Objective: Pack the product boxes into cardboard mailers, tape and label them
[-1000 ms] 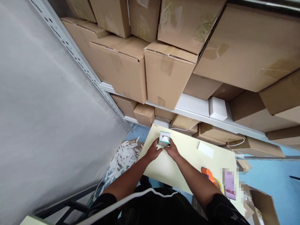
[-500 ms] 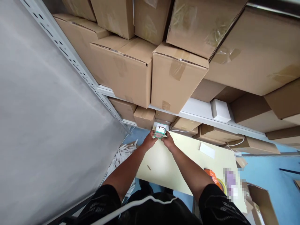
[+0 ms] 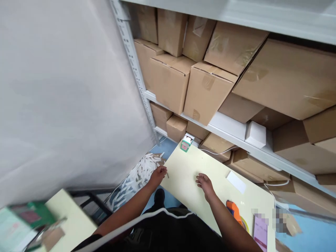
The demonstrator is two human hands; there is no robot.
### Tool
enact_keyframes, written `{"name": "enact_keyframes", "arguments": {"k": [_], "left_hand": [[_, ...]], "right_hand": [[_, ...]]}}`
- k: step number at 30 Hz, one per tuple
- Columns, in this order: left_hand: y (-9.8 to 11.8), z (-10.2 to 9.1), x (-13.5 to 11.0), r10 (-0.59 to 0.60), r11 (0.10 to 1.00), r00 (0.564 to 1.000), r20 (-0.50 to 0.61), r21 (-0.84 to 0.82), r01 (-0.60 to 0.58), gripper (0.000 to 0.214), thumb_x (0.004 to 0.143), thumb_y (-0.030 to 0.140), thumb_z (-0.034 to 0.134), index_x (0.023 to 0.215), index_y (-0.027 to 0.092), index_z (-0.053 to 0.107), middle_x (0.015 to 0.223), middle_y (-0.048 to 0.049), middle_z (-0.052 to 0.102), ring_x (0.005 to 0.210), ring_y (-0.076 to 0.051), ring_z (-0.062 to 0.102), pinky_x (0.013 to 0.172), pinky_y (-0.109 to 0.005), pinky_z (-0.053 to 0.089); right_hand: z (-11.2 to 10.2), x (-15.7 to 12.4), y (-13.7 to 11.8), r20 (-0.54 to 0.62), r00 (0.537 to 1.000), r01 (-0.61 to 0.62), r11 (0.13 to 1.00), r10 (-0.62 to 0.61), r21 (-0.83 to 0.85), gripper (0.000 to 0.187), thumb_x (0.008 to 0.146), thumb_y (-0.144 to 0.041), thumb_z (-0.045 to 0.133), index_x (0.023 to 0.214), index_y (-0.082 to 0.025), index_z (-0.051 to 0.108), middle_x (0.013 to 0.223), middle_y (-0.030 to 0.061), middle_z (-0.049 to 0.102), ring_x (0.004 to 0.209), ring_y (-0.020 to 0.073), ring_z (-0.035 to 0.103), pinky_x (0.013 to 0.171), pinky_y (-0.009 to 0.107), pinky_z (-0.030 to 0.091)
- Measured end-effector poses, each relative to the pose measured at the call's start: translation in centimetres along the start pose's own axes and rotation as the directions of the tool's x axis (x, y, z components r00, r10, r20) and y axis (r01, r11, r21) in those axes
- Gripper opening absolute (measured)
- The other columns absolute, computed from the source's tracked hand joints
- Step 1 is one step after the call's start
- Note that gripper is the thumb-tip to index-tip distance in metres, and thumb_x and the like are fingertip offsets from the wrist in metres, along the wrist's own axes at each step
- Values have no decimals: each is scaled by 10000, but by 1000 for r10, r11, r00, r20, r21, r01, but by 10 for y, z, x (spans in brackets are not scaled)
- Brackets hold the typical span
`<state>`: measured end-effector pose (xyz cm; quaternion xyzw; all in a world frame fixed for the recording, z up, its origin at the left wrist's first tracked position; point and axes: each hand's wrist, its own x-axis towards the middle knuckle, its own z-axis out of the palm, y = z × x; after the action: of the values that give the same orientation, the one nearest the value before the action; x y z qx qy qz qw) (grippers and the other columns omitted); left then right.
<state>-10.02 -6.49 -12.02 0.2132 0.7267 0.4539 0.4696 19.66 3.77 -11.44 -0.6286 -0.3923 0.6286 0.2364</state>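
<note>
A small green and white box [image 3: 186,142] rests at the far left corner of the pale yellow table [image 3: 183,175], apart from both hands. Over the table's left edge is my left hand [image 3: 159,174], its fingers loosely curled and nothing visible in them. Close beside its fingertips lies a small thin brown strip [image 3: 168,174] on the tabletop. My right hand [image 3: 205,185] hovers above the middle of the table, fingers bent and apart, holding nothing. To its right is a flat white box [image 3: 236,182].
Near the table's right end sit an orange tape dispenser [image 3: 234,211] and a purple-screened phone [image 3: 259,231]. Shelves with cardboard boxes [image 3: 210,91] stand behind. White paper strips [image 3: 141,171] litter the floor at left. A second table [image 3: 70,217] at lower left bears green and white packaging [image 3: 26,224].
Both hands have let go of the green and white box and drawn back toward my body, moving apart. The view has swung left, bringing the second table into sight.
</note>
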Motion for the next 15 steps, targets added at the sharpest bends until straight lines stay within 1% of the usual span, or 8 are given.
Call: {"name": "enact_keyframes", "arguments": {"k": [2,4,7,9,11,13,15], "left_hand": [[-9,2,-34,-17,998,997,-77,-66,12,356,681,432,680,956,206,674,920,-46,729,823,-199,680,727,-322,537],[-16,6,-70,-42,989,989,-141,-143,22,377,670,435,686,966,202,674,929,-52,730,826,-201,681,733,-326,532],[-27,15,-123,-59,974,977,-206,-226,11,365,674,429,708,955,198,680,925,-53,731,843,-210,684,744,-333,527],[-34,18,-154,-55,968,967,-250,-249,-9,344,688,422,715,947,198,686,914,-49,732,850,-214,684,755,-340,529],[-43,16,-181,-53,960,952,-301,-277,-34,337,694,419,721,946,198,688,904,-47,735,844,-214,684,760,-345,531],[-54,7,-206,-58,948,931,-361,-313,-62,350,691,418,727,959,197,687,905,-48,737,845,-213,685,764,-345,533],[-68,-7,-231,-75,934,896,-438,-345,-91,369,690,427,728,972,193,686,915,-53,738,854,-214,688,768,-345,532]], "right_hand": [[-15,-6,-3,69,998,9,1000,-9,-4,455,651,-442,791,1033,-206,716,1046,95,786,878,252,755,755,351,572],[-25,-13,-10,152,988,30,999,-25,-26,437,652,-445,793,1007,-199,727,1017,98,793,864,251,761,758,349,574],[-28,-24,-20,268,962,81,993,-57,-80,420,649,-447,788,974,-187,731,978,97,795,833,240,762,739,334,569],[-24,-32,-21,326,943,102,988,-60,-113,409,648,-448,787,956,-185,727,948,94,794,811,235,758,717,328,568],[-13,-41,-17,381,924,105,984,-43,-146,392,650,-451,784,934,-188,723,919,92,793,791,232,756,698,326,569],[2,-50,-9,436,899,111,978,-22,-179,379,646,-454,785,912,-192,719,894,88,792,770,230,753,684,327,571],[21,-63,1,497,868,133,968,-11,-211,384,631,-456,791,900,-193,712,872,80,792,754,228,749,675,325,568]]}}
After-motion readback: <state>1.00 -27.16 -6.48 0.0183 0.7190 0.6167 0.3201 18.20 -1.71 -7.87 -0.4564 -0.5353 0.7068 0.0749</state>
